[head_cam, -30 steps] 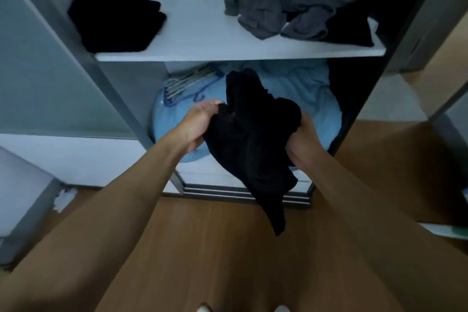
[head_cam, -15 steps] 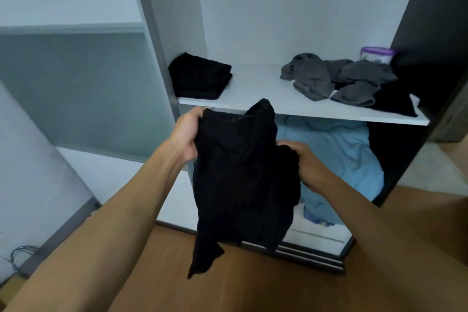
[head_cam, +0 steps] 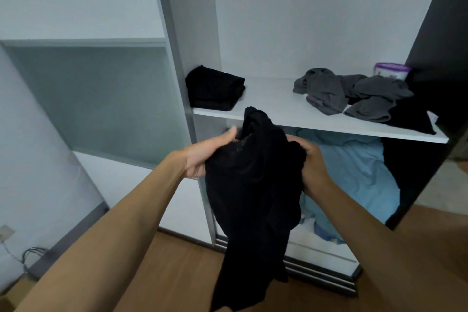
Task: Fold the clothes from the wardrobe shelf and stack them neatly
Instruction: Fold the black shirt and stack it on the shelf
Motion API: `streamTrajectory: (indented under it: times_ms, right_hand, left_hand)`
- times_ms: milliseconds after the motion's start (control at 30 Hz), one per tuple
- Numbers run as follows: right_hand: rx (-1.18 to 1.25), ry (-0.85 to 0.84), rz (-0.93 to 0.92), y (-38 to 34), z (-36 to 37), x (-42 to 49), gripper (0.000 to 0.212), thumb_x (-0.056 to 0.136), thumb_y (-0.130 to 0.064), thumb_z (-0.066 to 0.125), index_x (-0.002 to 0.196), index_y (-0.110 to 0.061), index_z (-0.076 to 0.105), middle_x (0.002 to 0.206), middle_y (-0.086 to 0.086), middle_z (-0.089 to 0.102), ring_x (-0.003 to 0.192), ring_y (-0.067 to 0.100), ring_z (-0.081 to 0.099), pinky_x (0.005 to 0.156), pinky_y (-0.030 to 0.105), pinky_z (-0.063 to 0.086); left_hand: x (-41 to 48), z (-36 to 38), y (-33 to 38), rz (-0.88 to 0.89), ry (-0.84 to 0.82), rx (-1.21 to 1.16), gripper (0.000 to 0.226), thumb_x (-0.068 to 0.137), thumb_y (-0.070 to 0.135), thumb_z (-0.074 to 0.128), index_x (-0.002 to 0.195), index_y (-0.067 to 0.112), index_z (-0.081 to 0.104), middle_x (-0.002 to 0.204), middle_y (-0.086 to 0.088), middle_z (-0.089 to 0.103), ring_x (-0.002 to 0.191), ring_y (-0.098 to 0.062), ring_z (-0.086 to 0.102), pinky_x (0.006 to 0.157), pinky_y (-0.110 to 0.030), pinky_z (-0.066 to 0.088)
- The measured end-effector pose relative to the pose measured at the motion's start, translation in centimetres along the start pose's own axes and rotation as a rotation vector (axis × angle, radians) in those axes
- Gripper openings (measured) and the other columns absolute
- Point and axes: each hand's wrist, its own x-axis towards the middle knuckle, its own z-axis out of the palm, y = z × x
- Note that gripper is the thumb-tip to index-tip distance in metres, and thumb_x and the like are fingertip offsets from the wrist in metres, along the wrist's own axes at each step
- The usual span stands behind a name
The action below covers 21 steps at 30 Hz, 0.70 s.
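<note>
The open wardrobe [head_cam: 177, 83] has a white shelf [head_cam: 273, 106] above crumpled blue bedding [head_cam: 354, 175]. The black garment [head_cam: 253, 185] hangs bunched in front of the shelf's near edge, its long axis vertical and its tail trailing toward the floor. An unfolded grey heap [head_cam: 349, 94] lies far right. The folded black stack [head_cam: 215, 90] sits far left, nearer the left hand [head_cam: 200, 157], whose thumb lies over the cloth with its fingers hidden behind. The right hand [head_cam: 312, 163] curls its fingers into the garment's other side. No writing is readable on the purple-lidded tub [head_cam: 391, 71].
</note>
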Motion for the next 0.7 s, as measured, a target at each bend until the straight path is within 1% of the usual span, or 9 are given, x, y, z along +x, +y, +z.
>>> streamTrajectory:
  times_ms: [100, 233, 300, 367, 433, 467, 533, 600, 700]
  right_hand:
    - [-0.066, -0.018, 0.118, 0.0, -0.6, 0.1, 0.028, 0.091, -0.018, 0.055, 0.071, -0.02, 0.075, 0.069, -0.003, 0.068, 0.066, 0.01, 0.065, 0.066, 0.027, 0.052]
    - [-0.014, -0.35, 0.51, 0.0, -1.8, -1.3, 0.02, 0.085, -0.028, 0.062, 0.086, -0.019, 0.079, 0.076, 0.002, 0.072, 0.067, 0.014, 0.069, 0.06, 0.024, 0.055]
    - [0.13, -0.431, 0.588, 0.6, -2.1, -2.1, 0.039, 0.07, -0.027, 0.069, 0.107, -0.019, 0.077, 0.096, 0.006, 0.074, 0.087, 0.019, 0.072, 0.075, 0.029, 0.058]
    - [0.3, -0.472, 0.648, 1.3, -1.9, -2.5, 0.063, 0.077, -0.051, 0.07, 0.129, -0.016, 0.066, 0.127, 0.011, 0.067, 0.119, 0.029, 0.062, 0.102, 0.04, 0.049]
    - [0.305, -0.433, 0.697, 1.1, -1.4, -2.2, 0.086, 0.079, -0.079, 0.053, 0.14, -0.02, 0.056, 0.145, 0.009, 0.055, 0.136, 0.03, 0.049, 0.115, 0.047, 0.035]
    - [0.191, -0.359, 0.672, 1.0, -1.1, -1.8, 0.083, 0.078, -0.082, 0.05, 0.138, -0.025, 0.059, 0.142, 0.004, 0.059, 0.133, 0.026, 0.053, 0.111, 0.045, 0.039]
    - [-0.053, -0.162, 0.582, 0.7, -0.6, -1.2, 0.063, 0.085, -0.07, 0.057, 0.127, -0.024, 0.066, 0.12, -0.001, 0.072, 0.114, 0.019, 0.067, 0.093, 0.035, 0.053]
    - [-0.137, 0.037, 0.504, 1.1, -0.7, -0.7, 0.048, 0.092, -0.052, 0.062, 0.119, -0.014, 0.069, 0.103, 0.003, 0.077, 0.097, 0.019, 0.072, 0.075, 0.027, 0.056]
    - [0.066, 0.145, 0.448, 1.0, -1.6, -0.3, 0.037, 0.094, -0.039, 0.062, 0.118, -0.012, 0.07, 0.109, 0.006, 0.076, 0.101, 0.019, 0.072, 0.078, 0.026, 0.055]
  left_hand:
    - [0.8, 0.3, -0.2, 0.136, 0.047, 0.252, 0.03, 0.09, 0.037, 0.069, 0.093, 0.007, 0.067, 0.068, 0.006, 0.062, 0.056, -0.006, 0.059, 0.049, -0.018, 0.046]
    - [2.5, 1.3, -0.5, 0.31, 0.217, 0.112, 0.015, 0.085, 0.011, 0.058, 0.08, 0.012, 0.072, 0.059, 0.004, 0.062, 0.049, -0.005, 0.057, 0.046, -0.016, 0.044]
    - [3.3, 2.1, -0.6, 0.389, 0.256, 0.003, 0.027, 0.09, 0.006, 0.054, 0.08, 0.016, 0.077, 0.063, 0.0, 0.068, 0.051, -0.007, 0.061, 0.046, -0.017, 0.047]
    - [4.1, 2.9, -0.5, 0.454, 0.284, -0.033, 0.032, 0.096, 0.006, 0.052, 0.082, 0.018, 0.078, 0.069, -0.003, 0.072, 0.058, -0.011, 0.067, 0.051, -0.02, 0.051]
    - [4.6, 3.6, -0.2, 0.495, 0.283, -0.019, 0.036, 0.098, 0.005, 0.05, 0.082, 0.02, 0.079, 0.074, -0.003, 0.074, 0.066, -0.011, 0.07, 0.057, -0.02, 0.053]
    - [4.7, 3.8, -0.1, 0.507, 0.267, -0.005, 0.037, 0.098, 0.005, 0.049, 0.082, 0.021, 0.079, 0.076, -0.003, 0.075, 0.069, -0.011, 0.071, 0.059, -0.02, 0.054]
    - [5.0, 3.7, -0.3, 0.512, 0.234, 0.012, 0.038, 0.099, 0.006, 0.048, 0.083, 0.023, 0.078, 0.079, -0.001, 0.075, 0.073, -0.011, 0.071, 0.062, -0.019, 0.054]
    - [5.4, 3.2, -0.7, 0.513, 0.234, 0.039, 0.035, 0.1, 0.009, 0.049, 0.086, 0.024, 0.078, 0.081, 0.0, 0.075, 0.074, -0.011, 0.071, 0.063, -0.019, 0.054]
    - [6.0, 2.0, -1.8, 0.5, 0.255, 0.104, 0.022, 0.098, 0.02, 0.056, 0.096, 0.024, 0.078, 0.09, 0.002, 0.077, 0.085, -0.011, 0.072, 0.071, -0.021, 0.055]
